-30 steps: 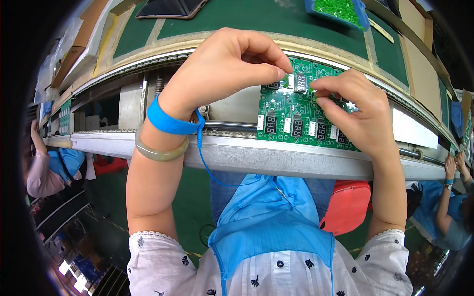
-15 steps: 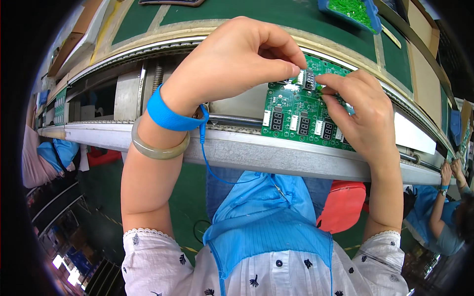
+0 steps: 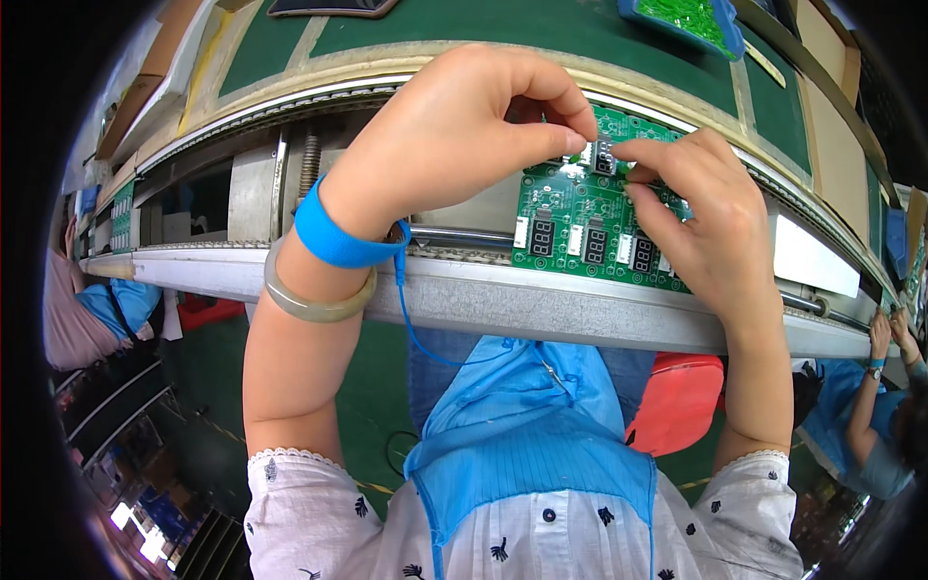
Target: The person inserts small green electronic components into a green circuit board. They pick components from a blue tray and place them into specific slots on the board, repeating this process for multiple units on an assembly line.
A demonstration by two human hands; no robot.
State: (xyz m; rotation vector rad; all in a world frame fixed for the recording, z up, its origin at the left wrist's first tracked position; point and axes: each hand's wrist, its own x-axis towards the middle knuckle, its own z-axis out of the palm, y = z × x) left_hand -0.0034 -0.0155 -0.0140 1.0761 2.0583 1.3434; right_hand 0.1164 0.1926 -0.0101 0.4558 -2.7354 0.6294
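Note:
A green circuit board (image 3: 566, 273) lies across the conveyor rails in front of me. It carries rows of black digit displays (image 3: 594, 246) and white connectors (image 3: 575, 240). My left hand (image 3: 454, 130) reaches over the board's far left part, thumb and forefinger nearly together. A small green piece (image 3: 574, 159) shows at its thumb tip, beside a white connector. My right hand (image 3: 710, 208) is closed in a pinch just right of a display, with another small green piece (image 3: 624, 168) between its fingertips. A blue corded strap (image 3: 333, 232) circles my left wrist.
A blue tray (image 3: 739, 41) of small green pieces stands at the far right on the green bench top. A dark flat device (image 3: 333, 6) lies at the far edge. The conveyor's metal front rail (image 3: 541, 307) runs across. Another person's hands (image 3: 880, 331) are at far right.
My left hand has shifted slightly down, keeping its pinch over the board. The right hand stays almost in place at the same display. The view has moved a little.

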